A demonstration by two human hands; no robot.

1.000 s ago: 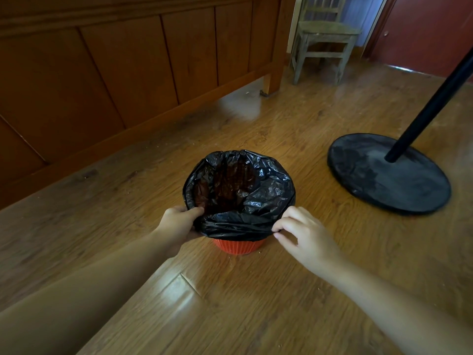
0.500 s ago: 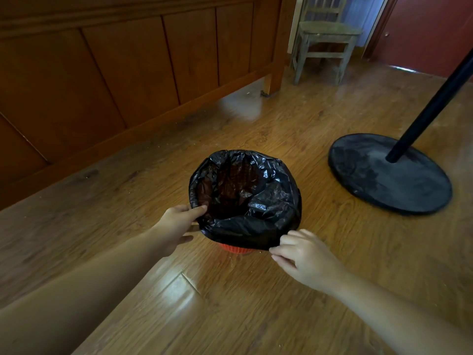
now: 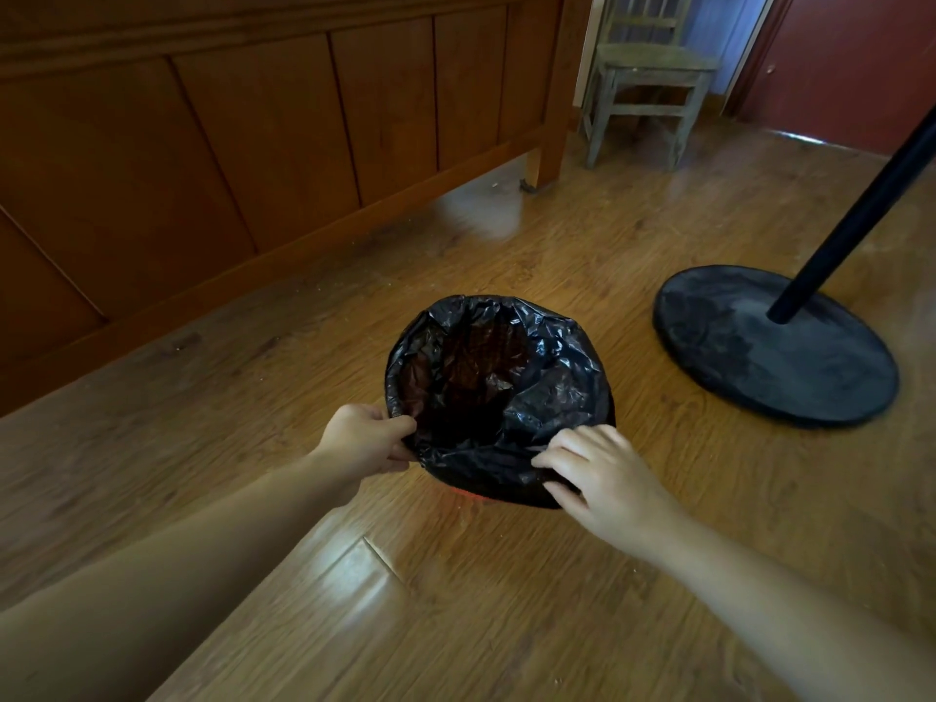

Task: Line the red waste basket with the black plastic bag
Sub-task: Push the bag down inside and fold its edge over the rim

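Nearest, at 6 o'clock of the frame: glossy wood-plank floor (image 3: 456, 615), w/ both bare forearms coming in from the bottom corners.

L hand (image 3: 362, 440) is at approx 8 o'clock of the basket mouth. Its thumb lies over the edge and the fingers (image 3: 392, 456) curl beneath, pinching the black plastic bag (image 3: 511, 392) at the rim. R hand (image 3: 602, 478) is at approx 5 o'clock. Its fingers (image 3: 567, 440) are bent onto the turned-down part of the bag w/ the thumb lower, gripping the film btwn them.

Red waste basket (image 3: 468, 495) stands on the floor near frame centre, upright, long axis vertical, mouth facing up toward the camera. It is almost fully hidden: only a thin red sliver shows at 6 o'clock, below the bag's hem.

The bag sits inside the basket, and its top is folded out and down over the rim all the way round. The film is shiny, heavily crinkled and thin, w/ a dull reddish tint showing through on the inner wall. The mouth is open and roughly round.

Farther out, at 3 o'clock of the basket and well apart: a round black stand base (image 3: 749, 357) flat on the floor, w/ a black pole (image 3: 861, 215) leaning up toward 1 o'clock. From 9 to 12 o'clock: a brown wood-panel bed frame (image 3: 212, 164), w/ its leg on the floor. Farthest, at 1 o'clock: a worn wooden chair (image 3: 653, 78), and beside it a dark red door (image 3: 861, 58).
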